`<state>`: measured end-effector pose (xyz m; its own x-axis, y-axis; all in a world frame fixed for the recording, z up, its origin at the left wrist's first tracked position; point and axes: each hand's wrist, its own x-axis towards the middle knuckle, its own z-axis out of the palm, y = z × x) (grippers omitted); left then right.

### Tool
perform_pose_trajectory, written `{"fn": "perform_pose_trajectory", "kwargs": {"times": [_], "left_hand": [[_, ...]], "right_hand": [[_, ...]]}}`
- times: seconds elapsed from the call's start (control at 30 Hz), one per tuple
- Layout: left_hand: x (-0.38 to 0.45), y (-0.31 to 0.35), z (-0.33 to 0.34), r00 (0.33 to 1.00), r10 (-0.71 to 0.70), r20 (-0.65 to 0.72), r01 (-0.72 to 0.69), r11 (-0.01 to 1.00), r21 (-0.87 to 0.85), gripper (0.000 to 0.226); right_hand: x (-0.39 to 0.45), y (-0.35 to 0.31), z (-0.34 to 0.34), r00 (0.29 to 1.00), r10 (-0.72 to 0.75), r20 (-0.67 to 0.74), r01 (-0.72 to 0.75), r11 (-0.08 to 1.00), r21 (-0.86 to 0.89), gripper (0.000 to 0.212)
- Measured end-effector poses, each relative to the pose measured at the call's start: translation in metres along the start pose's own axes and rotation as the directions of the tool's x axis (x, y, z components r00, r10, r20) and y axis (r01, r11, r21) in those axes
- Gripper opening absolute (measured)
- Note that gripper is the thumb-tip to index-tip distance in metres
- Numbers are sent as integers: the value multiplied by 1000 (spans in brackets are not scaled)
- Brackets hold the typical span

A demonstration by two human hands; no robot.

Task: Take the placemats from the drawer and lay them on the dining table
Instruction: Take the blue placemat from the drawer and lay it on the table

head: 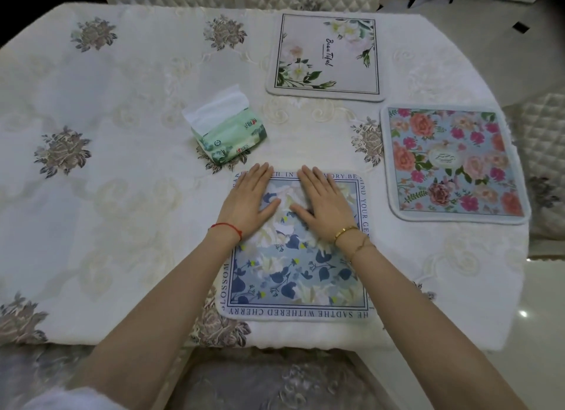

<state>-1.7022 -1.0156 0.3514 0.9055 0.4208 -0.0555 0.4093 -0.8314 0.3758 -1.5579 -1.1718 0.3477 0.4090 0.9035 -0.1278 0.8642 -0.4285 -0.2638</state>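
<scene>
- Both hands lie flat, palms down with fingers spread, on the far half of a square blue placemat with white flowers and navy leaves (293, 269); neither grips anything. The left hand (249, 200) is near the far left corner, the right hand (324, 206) beside it toward the middle.
- Navy lettering runs round this mat's border. The near edge reads, upside down, "SADTHE WITHERED CHERRY"; the left edge shows "BLOSSOM"; the right edge "YOUR"; the far edge is partly hidden under the fingers.
- Beyond the right hand lies a cream square placemat with white blooms and green leaves (325, 56), bearing script that looks like "Beautiful".
- To the right of the right hand lies a pale blue square placemat with pink and coral roses (454, 165); its oval centre label is too small to read.
- Just beyond the left hand sits a green soft tissue pack (229, 134) with a red logo I cannot read, a tissue standing out of it.
- The three mats lie apart on the cream embroidered tablecloth (122, 180).
- The blue mat's near edge sits close to the table's near edge; left of the left hand the cloth is wide open.
</scene>
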Motion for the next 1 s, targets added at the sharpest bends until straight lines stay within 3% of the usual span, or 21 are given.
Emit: {"fn": "perform_pose_trajectory", "kwargs": {"times": [0.27, 0.4, 0.5, 0.67, 1.0], "left_hand": [[-17, -28, -11, 997, -72, -15, 72, 997, 5, 79], [-24, -26, -18, 998, -57, -3, 57, 998, 12, 77], [-32, -5, -17, 1000, 20, -22, -21, 999, -42, 73], [-47, 21, 0, 998, 64, -22, -66, 993, -98, 68], [-74, -6, -2, 1000, -8, 16, 10, 996, -89, 75]], "right_hand": [[-40, 54, -13, 988, 150, -25, -149, 988, 37, 83], [-47, 49, -16, 976, 209, -69, -204, 976, 78, 81], [-45, 23, -19, 987, 140, -84, -132, 986, 98, 73], [-48, -17, -3, 1000, -22, 7, 21, 996, 83, 70], [-101, 35, -5, 997, 77, 18, -79, 992, 98, 72]]}}
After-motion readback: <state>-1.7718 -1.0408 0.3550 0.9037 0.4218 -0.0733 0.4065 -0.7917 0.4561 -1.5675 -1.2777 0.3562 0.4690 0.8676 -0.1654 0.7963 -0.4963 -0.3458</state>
